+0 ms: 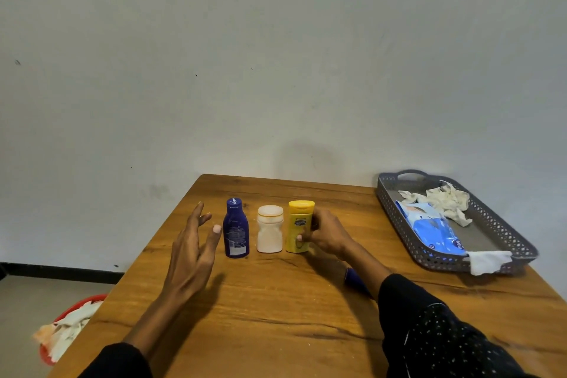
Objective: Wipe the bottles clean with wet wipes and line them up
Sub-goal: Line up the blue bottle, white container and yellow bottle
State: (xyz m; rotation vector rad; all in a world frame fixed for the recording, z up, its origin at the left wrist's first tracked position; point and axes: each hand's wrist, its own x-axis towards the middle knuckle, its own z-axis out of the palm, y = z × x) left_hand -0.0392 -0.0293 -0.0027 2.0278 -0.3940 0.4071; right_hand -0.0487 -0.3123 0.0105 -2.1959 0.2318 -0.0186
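Observation:
Three bottles stand upright in a row on the wooden table: a dark blue bottle on the left, a white bottle in the middle, a yellow bottle on the right. My right hand grips the yellow bottle from its right side. My left hand hovers just left of the blue bottle, fingers spread, holding nothing. A blue object lies partly hidden under my right forearm.
A grey perforated tray sits at the table's right edge with a blue wet-wipe pack, crumpled used wipes and one wipe hanging over its rim. A red bin of used wipes stands on the floor at left. A wall is close behind.

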